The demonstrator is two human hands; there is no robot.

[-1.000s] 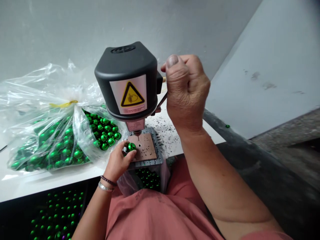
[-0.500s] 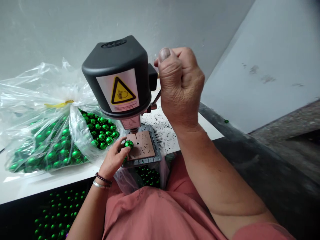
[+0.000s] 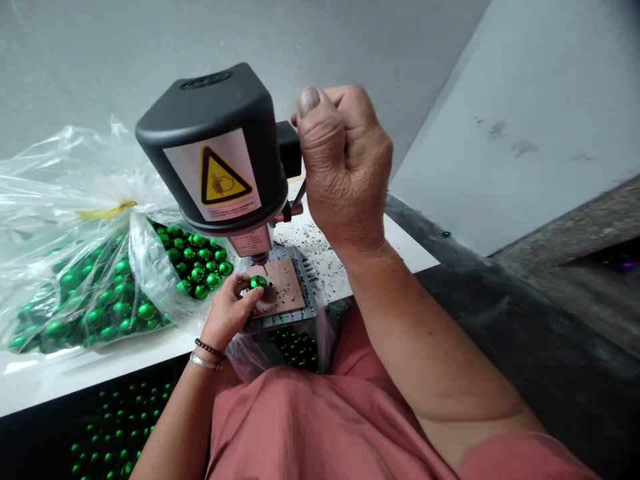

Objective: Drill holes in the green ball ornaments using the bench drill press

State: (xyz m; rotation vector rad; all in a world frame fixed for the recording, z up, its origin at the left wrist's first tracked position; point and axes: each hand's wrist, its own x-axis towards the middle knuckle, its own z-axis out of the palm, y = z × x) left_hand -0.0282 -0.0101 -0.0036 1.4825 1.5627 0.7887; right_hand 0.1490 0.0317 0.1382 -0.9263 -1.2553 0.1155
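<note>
A shiny green ball [image 3: 258,283] is pinched between the thumb and fingers of my left hand [image 3: 231,308], low over the brown board [image 3: 283,293] on the drill press base [image 3: 306,319]. The thin drill bit [image 3: 266,269] points down just above and to the right of the ball, apart from it. My right hand [image 3: 345,160] is closed in a raised fist around the press's feed lever [image 3: 301,192], whose grip is mostly hidden by the fingers. Between my hands stands the dark motor housing [image 3: 220,147] with a yellow warning label [image 3: 223,177].
A clear plastic bag [image 3: 150,267] full of green balls lies left on the white table [image 3: 420,257]. Dark shavings [image 3: 325,257] litter the tabletop right of the base. More green balls [image 3: 295,348] sit in a bag below the front edge; others [image 3: 120,427] lie lower left.
My left hand has brought the green ball slightly right across the board, nearer the drill bit. My right hand stays on the lever. The whole view has shifted a little.
</note>
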